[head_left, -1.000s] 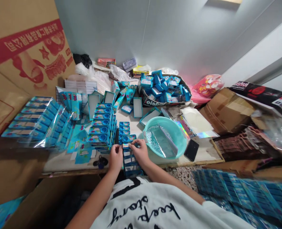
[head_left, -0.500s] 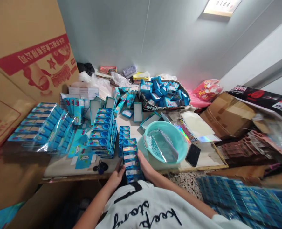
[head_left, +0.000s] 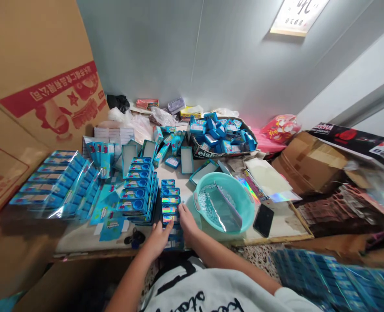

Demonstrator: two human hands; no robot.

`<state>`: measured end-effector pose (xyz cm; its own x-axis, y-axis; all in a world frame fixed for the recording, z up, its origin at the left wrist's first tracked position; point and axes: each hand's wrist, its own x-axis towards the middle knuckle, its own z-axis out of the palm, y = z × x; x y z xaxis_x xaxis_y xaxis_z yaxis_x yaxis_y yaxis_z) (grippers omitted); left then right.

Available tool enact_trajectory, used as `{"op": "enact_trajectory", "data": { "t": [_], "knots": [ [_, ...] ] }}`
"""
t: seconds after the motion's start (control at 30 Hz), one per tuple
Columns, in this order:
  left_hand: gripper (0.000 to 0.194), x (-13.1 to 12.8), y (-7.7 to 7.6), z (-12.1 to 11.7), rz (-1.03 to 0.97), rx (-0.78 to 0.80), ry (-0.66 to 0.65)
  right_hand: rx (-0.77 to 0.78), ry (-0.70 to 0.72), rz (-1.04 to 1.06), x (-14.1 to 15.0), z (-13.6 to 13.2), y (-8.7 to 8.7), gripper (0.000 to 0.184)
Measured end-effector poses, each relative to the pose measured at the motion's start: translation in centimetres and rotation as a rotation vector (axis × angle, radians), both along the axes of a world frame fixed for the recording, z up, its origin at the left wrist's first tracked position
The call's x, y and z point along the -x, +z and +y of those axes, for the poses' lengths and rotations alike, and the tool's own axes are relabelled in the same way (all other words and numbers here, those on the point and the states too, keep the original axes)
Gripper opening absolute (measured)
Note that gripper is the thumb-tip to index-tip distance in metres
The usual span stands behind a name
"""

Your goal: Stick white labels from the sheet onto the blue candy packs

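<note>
A row of small blue boxes (head_left: pixel 170 199) runs from the table's front edge toward the back. My left hand (head_left: pixel 158 236) lies against the left side of the row's near end, fingers wrapped toward the boxes. My right hand (head_left: pixel 188 222) presses on the right side of the same row, fingers curled over it. Both hands clasp the near boxes between them. A stack of larger blue cartons (head_left: pixel 137 186) stands just left of the row. A teal basin (head_left: pixel 224 203) holding small white pieces and a foil sheet sits right of my right hand.
Shrink-wrapped blue packs (head_left: pixel 53 180) lie at the left. A tray of loose blue boxes (head_left: pixel 221 134) stands at the back. A black phone (head_left: pixel 263 220) rests right of the basin. Cardboard boxes (head_left: pixel 308 158) crowd the right, a big carton (head_left: pixel 39 86) the left.
The view has tilted up and the table sits lower in the picture. My hands slid from the row's far end to its near end and then forward along its sides.
</note>
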<state>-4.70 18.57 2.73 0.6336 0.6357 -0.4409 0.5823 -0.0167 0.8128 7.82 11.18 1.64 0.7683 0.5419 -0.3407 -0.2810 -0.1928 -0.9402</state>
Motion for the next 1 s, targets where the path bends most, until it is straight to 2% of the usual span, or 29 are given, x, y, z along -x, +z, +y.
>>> {"op": "enact_trajectory", "data": {
  "t": [0.07,0.17,0.23,0.33,0.37,0.4,0.43,0.5,0.57,0.67,0.73,0.8,0.87,0.9,0.93,1.0],
  "knots": [
    [0.067,0.1,-0.1,-0.9,-0.029,-0.019,0.012,0.004,-0.004,0.085,0.2,0.1,-0.3,0.058],
    [0.069,0.4,-0.3,-1.6,-0.062,-0.026,0.033,-0.004,0.116,0.171,-0.5,-0.8,0.3,0.058],
    [0.073,0.5,-0.5,-1.6,-0.063,-0.017,0.055,0.004,0.171,0.096,-2.3,-2.2,1.4,0.055],
    [0.079,0.4,-0.9,-1.6,-0.045,-0.012,0.092,0.052,0.092,-0.268,-7.3,-5.4,3.7,0.054],
    [0.080,0.4,-1.1,-1.6,-0.032,-0.013,0.106,0.123,0.061,-0.470,-9.3,-6.5,4.3,0.055],
    [0.082,0.4,-1.1,-1.6,-0.015,-0.015,0.120,0.255,0.027,-0.665,-11.3,-7.6,4.8,0.058],
    [0.085,0.4,-1.1,-1.6,0.005,-0.018,0.137,0.432,0.015,-0.771,-13.2,-8.6,5.1,0.063],
    [0.086,0.6,-0.4,-1.6,0.023,-0.055,0.176,0.749,0.064,-0.762,-16.4,-10.1,5.2,0.061],
    [0.075,0.9,1.1,-1.5,-0.031,-0.150,0.206,0.878,0.133,-0.647,-18.6,-11.2,5.3,0.046],
    [0.040,1.0,4.6,-1.4,-0.197,-0.358,0.167,0.846,0.149,-0.628,-20.8,-12.7,6.8,0.036],
    [0.029,0.2,7.0,-1.2,-0.285,-0.380,0.180,0.733,0.175,-0.637,-21.7,-13.5,9.4,0.040],
    [0.038,-1.6,8.8,-0.9,-0.367,-0.221,0.268,0.458,0.209,-0.592,-22.1,-13.7,12.8,0.039],
    [0.065,-3.7,10.0,-0.5,-0.458,0.017,0.308,0.144,0.259,-0.519,-21.4,-12.8,16.2,0.040],
    [0.078,-4.7,10.4,-0.4,-0.501,0.124,0.285,0.046,0.299,-0.505,-20.6,-11.9,17.6,0.039],
    [0.087,-5.5,10.7,-0.3,-0.533,0.205,0.238,0.004,0.341,-0.523,-19.4,-10.9,18.7,0.036],
    [0.095,-6.5,11.3,-0.4,-0.556,0.290,0.145,-0.024,0.424,-0.630,-16.4,-8.4,20.0,0.033]
  ]
}}
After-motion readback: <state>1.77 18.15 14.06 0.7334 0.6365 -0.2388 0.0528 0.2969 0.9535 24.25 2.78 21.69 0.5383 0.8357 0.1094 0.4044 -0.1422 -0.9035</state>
